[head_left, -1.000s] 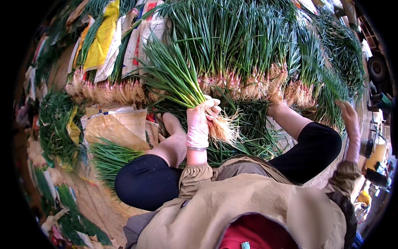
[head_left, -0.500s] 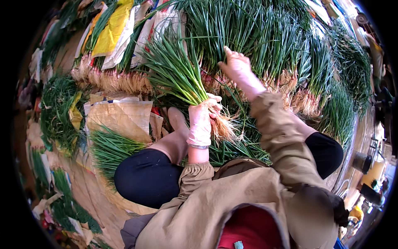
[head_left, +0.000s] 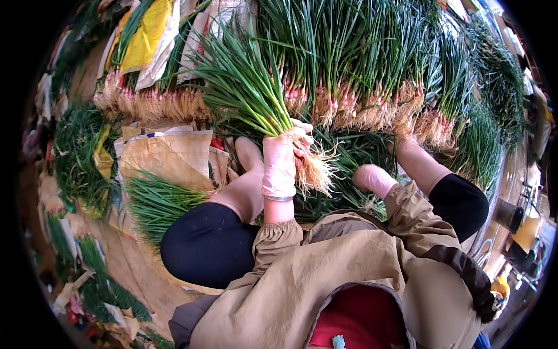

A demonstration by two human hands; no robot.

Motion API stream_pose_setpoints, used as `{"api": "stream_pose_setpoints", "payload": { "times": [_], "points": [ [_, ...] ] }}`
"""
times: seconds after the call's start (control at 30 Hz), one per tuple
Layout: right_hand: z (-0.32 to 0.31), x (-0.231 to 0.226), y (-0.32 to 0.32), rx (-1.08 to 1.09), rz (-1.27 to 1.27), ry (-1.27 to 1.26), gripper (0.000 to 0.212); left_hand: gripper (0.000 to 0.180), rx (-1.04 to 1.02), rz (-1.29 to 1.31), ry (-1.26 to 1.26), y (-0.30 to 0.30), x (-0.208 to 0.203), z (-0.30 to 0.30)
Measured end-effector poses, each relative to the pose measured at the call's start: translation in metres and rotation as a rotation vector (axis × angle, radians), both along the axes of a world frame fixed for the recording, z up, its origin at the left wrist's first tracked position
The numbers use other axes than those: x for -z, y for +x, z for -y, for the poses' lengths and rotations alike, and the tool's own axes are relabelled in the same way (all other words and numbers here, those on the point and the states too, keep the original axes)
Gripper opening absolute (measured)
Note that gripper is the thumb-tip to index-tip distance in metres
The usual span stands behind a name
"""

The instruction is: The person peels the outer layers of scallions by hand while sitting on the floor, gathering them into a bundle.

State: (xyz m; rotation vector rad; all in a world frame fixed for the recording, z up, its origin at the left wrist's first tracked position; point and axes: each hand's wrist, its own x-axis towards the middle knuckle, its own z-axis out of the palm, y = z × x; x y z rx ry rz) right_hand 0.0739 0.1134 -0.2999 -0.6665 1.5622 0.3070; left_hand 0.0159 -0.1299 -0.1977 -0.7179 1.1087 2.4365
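My left hand (head_left: 286, 148) is wrapped round the pale stems of a bunch of green garlic (head_left: 250, 87). Its long leaves fan out to the upper left, and the stringy roots hang out to the right below my fingers. Closer to my body, my right hand (head_left: 374, 179) is low over loose green leaves (head_left: 343, 166) between my legs. Blur and the angle hide its fingers, so I cannot see whether they hold anything. Ahead of both hands lies a long row of green garlic (head_left: 349, 64), roots toward me.
Left of my hands are a tan woven sack (head_left: 165, 157) and another green bundle (head_left: 163, 200) beside my knee. More rooted bunches lie under yellow and white sacks (head_left: 148, 35) at the far left. A leafy heap (head_left: 81, 157) lies farther left, and tools (head_left: 526, 232) stand at the right edge.
My right hand has come back from the row ahead, down toward my body. My left hand still holds the bunch, with hardly any shift.
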Motion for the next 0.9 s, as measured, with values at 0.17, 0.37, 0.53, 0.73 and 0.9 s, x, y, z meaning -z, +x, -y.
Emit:
{"api": "stream_pose_setpoints", "payload": {
  "times": [0.17,0.37,0.53,0.73,0.9],
  "points": [
    [0.08,-0.092,-0.09,0.803,-0.783,-0.468,0.022,0.014,0.03,0.007,-0.011,0.0,-0.002,0.007],
    [0.086,-0.043,-0.148,1.011,-1.032,-0.459,0.028,0.016,0.113,-0.014,-0.166,-0.006,-0.005,-0.007],
    [0.037,-0.074,-0.136,1.927,-0.283,-1.026,0.025,0.02,-0.027,-0.038,-0.035,0.0,0.011,-0.006],
    [0.062,-0.075,-0.09,1.76,-0.061,-1.199,0.026,0.014,0.005,0.029,-0.011,0.006,0.01,-0.031],
    [0.087,-0.103,-0.083,1.657,-0.423,-0.926,0.028,0.012,-0.03,0.13,-0.068,0.008,0.003,-0.031]
  ]
}}
